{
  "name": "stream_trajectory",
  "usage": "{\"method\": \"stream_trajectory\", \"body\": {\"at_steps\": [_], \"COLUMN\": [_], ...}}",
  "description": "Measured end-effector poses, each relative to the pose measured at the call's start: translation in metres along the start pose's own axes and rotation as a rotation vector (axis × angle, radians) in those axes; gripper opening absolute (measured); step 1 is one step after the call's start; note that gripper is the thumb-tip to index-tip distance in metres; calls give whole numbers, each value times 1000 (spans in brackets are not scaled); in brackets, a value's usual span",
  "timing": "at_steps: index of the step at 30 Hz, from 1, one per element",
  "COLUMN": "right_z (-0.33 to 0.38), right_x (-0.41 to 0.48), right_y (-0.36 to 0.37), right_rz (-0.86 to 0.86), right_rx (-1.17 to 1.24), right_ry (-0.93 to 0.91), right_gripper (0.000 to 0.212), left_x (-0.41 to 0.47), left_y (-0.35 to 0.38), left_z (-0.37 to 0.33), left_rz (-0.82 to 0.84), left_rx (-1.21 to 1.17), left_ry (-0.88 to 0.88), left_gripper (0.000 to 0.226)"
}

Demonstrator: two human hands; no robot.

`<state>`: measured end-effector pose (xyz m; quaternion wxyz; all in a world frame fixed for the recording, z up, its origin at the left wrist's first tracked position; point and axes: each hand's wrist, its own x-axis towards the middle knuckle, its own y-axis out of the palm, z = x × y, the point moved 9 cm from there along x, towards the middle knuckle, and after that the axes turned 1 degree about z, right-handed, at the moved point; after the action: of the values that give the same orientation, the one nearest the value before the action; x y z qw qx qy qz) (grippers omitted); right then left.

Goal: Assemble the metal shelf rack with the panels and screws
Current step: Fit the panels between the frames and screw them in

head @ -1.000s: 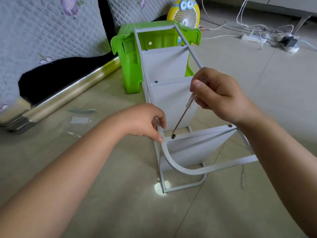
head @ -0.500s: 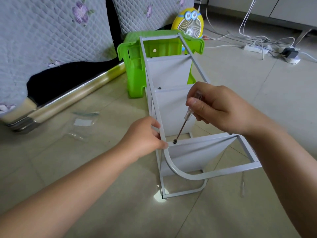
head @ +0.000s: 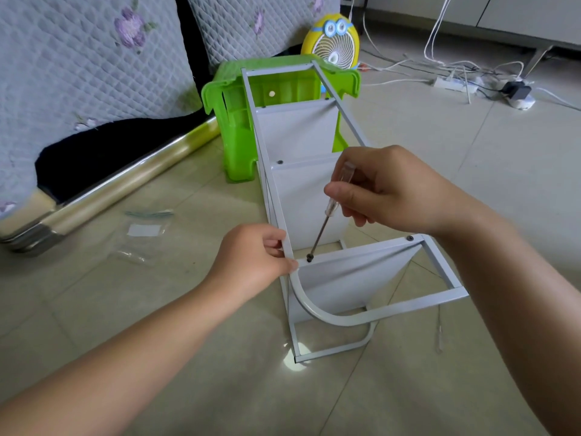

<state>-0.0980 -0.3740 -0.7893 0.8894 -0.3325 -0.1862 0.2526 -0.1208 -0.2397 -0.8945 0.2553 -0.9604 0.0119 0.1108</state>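
Note:
A grey metal shelf rack [head: 371, 317] lies on its side on the tiled floor, with three panels fitted between its side frames. My left hand [head: 251, 259] pinches the left frame tube just beside the nearest panel [head: 342, 278]. My right hand [head: 390, 190] holds a clear-handled screwdriver [head: 323, 221], slanted down to the left. Its tip sits on a dark screw [head: 310, 257] at the nearest panel's left corner. Another screw [head: 409, 238] shows at that panel's right corner, and one more screw [head: 280, 162] on the middle panel.
A green plastic stool [head: 232, 127] lies behind the rack's far end, with a yellow cartoon fan [head: 330, 42] behind it. Empty clear plastic bags [head: 143, 237] lie on the floor at left. A quilted bed with a metal rail [head: 119, 184] runs along the left. Cables and a power strip [head: 452, 84] lie at the back right.
The view has tilted and shifted, so rack and hands sit lower in frame. My right hand has turned slightly on the screwdriver handle; the tip stays on the same screw. My left hand keeps its hold.

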Motion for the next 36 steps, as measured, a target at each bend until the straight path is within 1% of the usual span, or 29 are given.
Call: {"method": "stream_trajectory", "body": {"at_steps": [4,8,10,11,14,17,19,22,24,26,28,30,31,33,36], "right_z": [-2,-5,-3,-1,8,18,20,17,16,15,13,19,23,31,44], "right_x": [-1,-2,-2,-2,-1,4,6,7,4,1,-2,-4,-3,2,13], "right_y": [0,1,1,2,4,0,-3,-2,1,5,7,8,8,10,12], "right_rz": [-35,53,100,118,130,49,-10,-73,-55,9,88,143,159,174,141], "right_rx": [59,62,28,0,-97,-327,-446,-539,-533,-424,-307,-294,-316,-371,-430], "right_ry": [-10,11,4,-3,-27,-90,-94,-71,-77,-82,-49,-81,-112,-159,-209], "right_gripper": [19,11,19,21,17,26,31,30,23,13,3,2,3,14,29], "left_x": [-1,-1,-1,-1,-1,-1,-1,-1,-1,-1,-1,0,0,2,3], "left_y": [-1,-2,-2,-2,-2,-1,-2,-1,-1,-1,-1,-1,-1,-2,0], "left_z": [4,5,6,6,7,6,6,7,7,6,4,2,1,0,1], "left_rz": [-28,-35,-35,-36,-37,-33,-31,-25,-18,-13,-5,8,15,17,26], "left_rx": [-31,-37,-31,-29,-26,-15,0,9,16,25,28,38,45,53,44], "left_ry": [-2,-2,0,-2,-7,-7,-5,-13,-14,-5,6,18,23,27,24], "left_gripper": [40,37,36,36,36,36,37,36,34,29,29,28,27,26,28]}}
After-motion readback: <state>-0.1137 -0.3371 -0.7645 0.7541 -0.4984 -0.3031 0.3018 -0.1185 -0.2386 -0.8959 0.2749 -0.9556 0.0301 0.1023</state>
